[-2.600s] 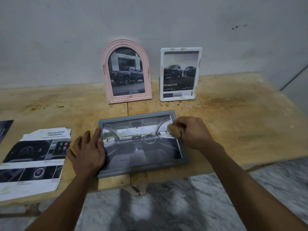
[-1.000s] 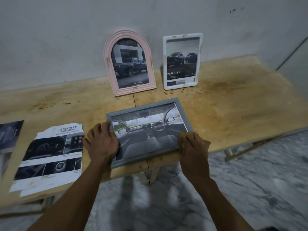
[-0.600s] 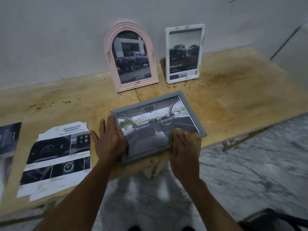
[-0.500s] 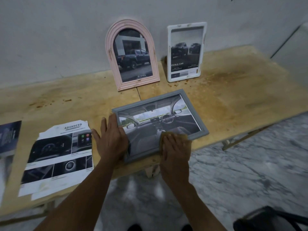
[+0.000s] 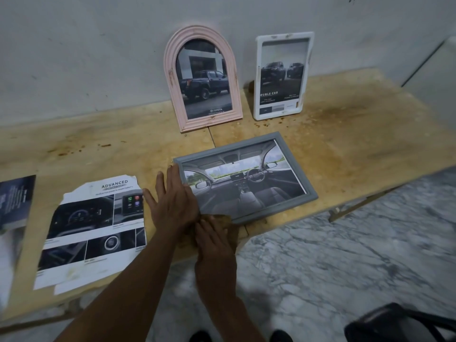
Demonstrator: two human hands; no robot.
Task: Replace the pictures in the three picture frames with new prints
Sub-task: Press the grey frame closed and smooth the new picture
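A grey frame [image 5: 227,149] lies flat on the wooden table [image 5: 357,144] near its front edge, with a car-interior print [image 5: 246,186] in it. My left hand [image 5: 172,203] lies flat on the frame's left edge, fingers straight. My right hand [image 5: 214,240] presses a tan cloth [image 5: 224,218] on the frame's near left corner, right next to the left hand. A pink arched frame [image 5: 172,77] and a white frame [image 5: 259,77] lean upright against the wall behind, each holding a pickup-truck print.
A torn brochure page [image 5: 93,225] lies left of my hands. A dark print [image 5: 14,201] sits at the table's far left edge. Marble floor [image 5: 345,255] lies below, with a dark object [image 5: 394,324] at the bottom right.
My right hand has slid the cloth from the frame's upper right, along its near edge, to the near left corner. The left hand stays on the left edge. The frame has turned slightly.
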